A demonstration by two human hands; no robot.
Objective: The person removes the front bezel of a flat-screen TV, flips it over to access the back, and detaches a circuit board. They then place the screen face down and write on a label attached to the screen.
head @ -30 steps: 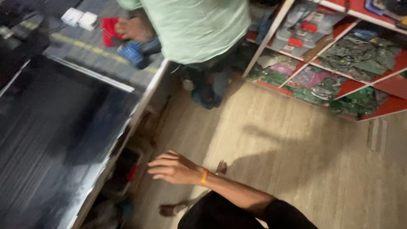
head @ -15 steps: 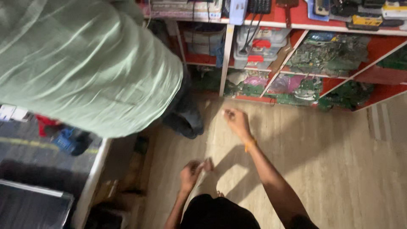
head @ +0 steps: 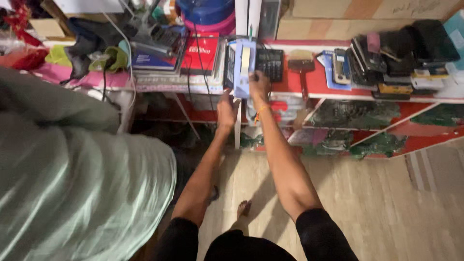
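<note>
Now | right hand (head: 259,86) pinched the pale blue box (head: 244,67) by its side, upright at the red shelf (head: 319,84) edge beside the calculator (head: 269,64) | left hand (head: 227,110) spread just below, touching nothing | box likely light, stiff, smooth: best held by both long edges

We look down from one head-worn camera, close over both arms, facing the red shelf (head: 338,84) and floor (head: 386,208)

Looking like an electronics repair shop. Red shelves (head: 338,87) are holding circuit boards (head: 360,113), a calculator (head: 269,64), stacked black devices (head: 386,58).
</note>
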